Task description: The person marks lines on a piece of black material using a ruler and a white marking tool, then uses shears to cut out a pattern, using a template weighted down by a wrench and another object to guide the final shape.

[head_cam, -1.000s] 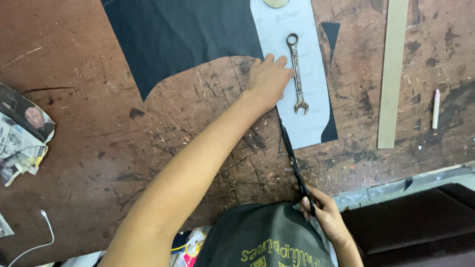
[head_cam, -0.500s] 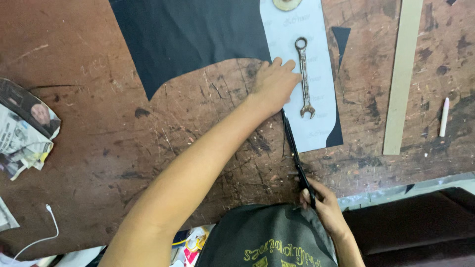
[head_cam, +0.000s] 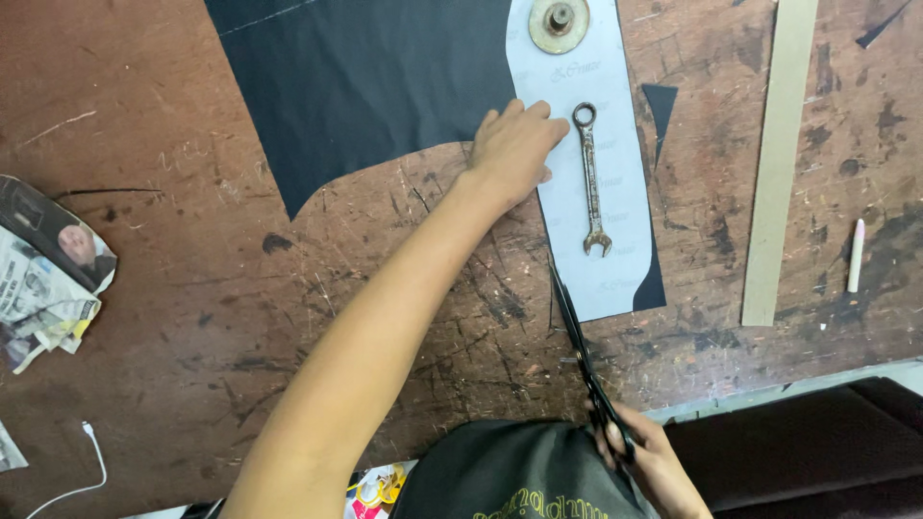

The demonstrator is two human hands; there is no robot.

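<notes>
**Scissors at the edge of a weighted paper pattern**

The left hand (head_cam: pixel 514 149) lies flat, fingers spread, pressing the left edge of a pale paper pattern (head_cam: pixel 615 250) that rests on black fabric (head_cam: pixel 365 86) spread over a scarred wooden table (head_cam: pixel 192 288). A rusty wrench (head_cam: pixel 589 178) and a round metal weight (head_cam: pixel 559 24) sit on the paper. The right hand (head_cam: pixel 649 461) is closed through the handles of black scissors (head_cam: pixel 582 351), whose blades meet the paper's lower left edge. A long cardboard strip (head_cam: pixel 779 163), white chalk (head_cam: pixel 855 255) and crumpled newspaper (head_cam: pixel 48 269) lie apart.
</notes>
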